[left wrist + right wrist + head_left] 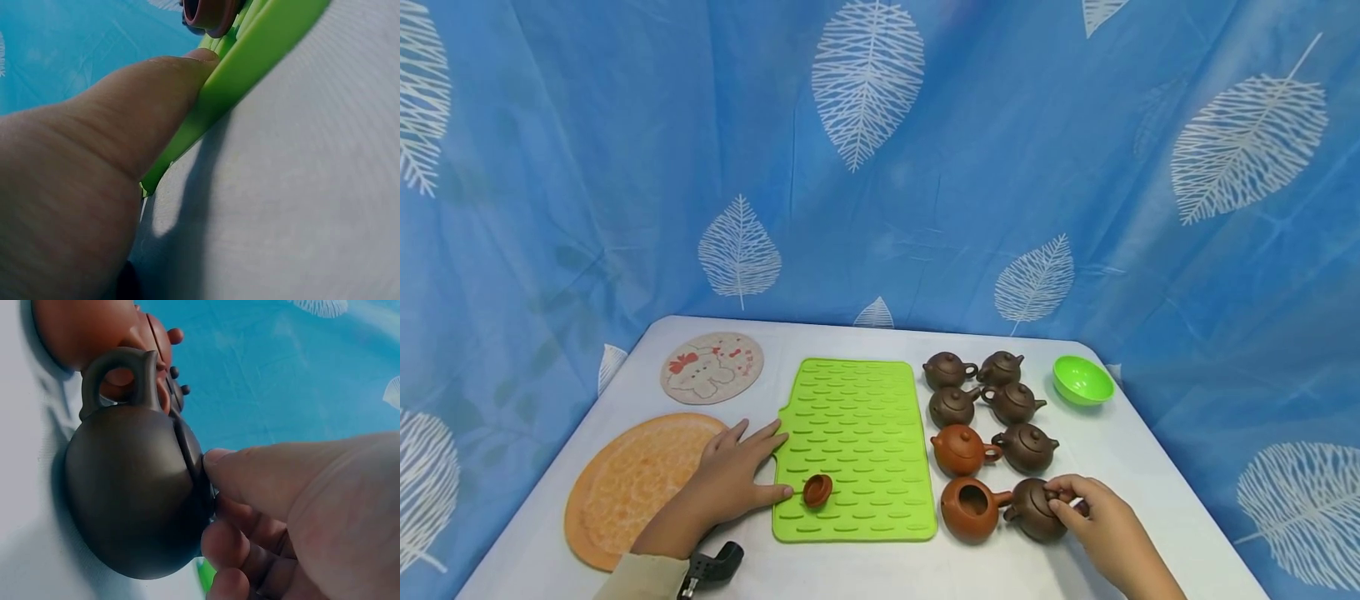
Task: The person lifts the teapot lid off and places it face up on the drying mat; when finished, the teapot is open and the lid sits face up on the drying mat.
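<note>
With thumb and fingers, my right hand (1101, 527) pinches the lid of a dark brown teapot (1028, 510) at the front right; its knob is hidden by the fingers. In the right wrist view the thumb presses at the lid's edge and the teapot body (131, 494) stands on the table. My left hand (737, 477) lies with fingers spread over the left edge of a green ribbed mat (865, 433). Near its thumb tip, a reddish-brown teapot lid (817, 491) lies tipped on the mat. Left of the dark teapot stands a lidless reddish-brown teapot (957, 521).
Behind stand a lidded reddish-brown teapot (958, 450) and several dark brown teapots (1028, 450) in two columns. A green bowl (1082, 383) is at the back right. Left lie a round orange mat (617, 500) and a round mat with a cartoon animal (711, 367).
</note>
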Demonstrator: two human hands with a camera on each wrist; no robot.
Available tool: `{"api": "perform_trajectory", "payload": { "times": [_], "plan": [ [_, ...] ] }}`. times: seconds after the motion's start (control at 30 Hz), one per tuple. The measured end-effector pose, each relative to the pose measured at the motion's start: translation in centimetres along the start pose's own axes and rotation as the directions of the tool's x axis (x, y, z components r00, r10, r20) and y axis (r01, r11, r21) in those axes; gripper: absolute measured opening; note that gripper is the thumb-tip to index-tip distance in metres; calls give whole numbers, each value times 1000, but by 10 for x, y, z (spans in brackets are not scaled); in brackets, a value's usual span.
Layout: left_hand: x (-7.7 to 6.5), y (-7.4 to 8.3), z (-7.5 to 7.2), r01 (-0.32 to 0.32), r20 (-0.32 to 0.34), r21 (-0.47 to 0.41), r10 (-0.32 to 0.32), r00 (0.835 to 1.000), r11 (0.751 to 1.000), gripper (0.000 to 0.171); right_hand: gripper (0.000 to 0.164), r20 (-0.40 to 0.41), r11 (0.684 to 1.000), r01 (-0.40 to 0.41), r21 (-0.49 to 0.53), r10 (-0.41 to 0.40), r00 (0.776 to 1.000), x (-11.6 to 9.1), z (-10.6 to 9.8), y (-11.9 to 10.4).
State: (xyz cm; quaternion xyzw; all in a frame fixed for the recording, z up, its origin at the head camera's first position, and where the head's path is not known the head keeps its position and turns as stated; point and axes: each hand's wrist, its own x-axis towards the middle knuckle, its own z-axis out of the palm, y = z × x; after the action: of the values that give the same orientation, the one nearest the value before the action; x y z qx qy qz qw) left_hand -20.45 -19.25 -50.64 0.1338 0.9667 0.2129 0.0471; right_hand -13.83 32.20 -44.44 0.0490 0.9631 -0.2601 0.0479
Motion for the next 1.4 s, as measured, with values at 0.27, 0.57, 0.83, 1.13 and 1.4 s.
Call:
{"api": "perform_trajectory", "payload": {
  "times": [0.27, 0.57, 0.83, 1.13, 1.4],
  "plan": [
    [0, 0, 0, 12, 8, -4, -12, 1000, 1000, 97, 18, 14, 999, -34, -29, 34, 999, 1, -4, 1],
    [-1, 0, -1, 1, 2, 6, -1, 1000, 1000, 96, 17, 10, 997, -55, 49, 55, 998, -2, -3, 3],
    [0, 0, 0, 12, 3, 1, -12, 1000, 1000, 97, 28, 48, 969, -126, 214, 118, 992, 1, 2, 6],
    [0, 0, -2, 4, 10, -2, -4, 1000, 1000, 96, 35, 106, 831, -229, 507, 204, 973, 4, 9, -2],
    [-1, 1, -2, 6, 10, 9, -6, 1000, 1000, 96, 46, 89, 722, -210, 659, 203, 975, 5, 12, -10]
  ]
}}
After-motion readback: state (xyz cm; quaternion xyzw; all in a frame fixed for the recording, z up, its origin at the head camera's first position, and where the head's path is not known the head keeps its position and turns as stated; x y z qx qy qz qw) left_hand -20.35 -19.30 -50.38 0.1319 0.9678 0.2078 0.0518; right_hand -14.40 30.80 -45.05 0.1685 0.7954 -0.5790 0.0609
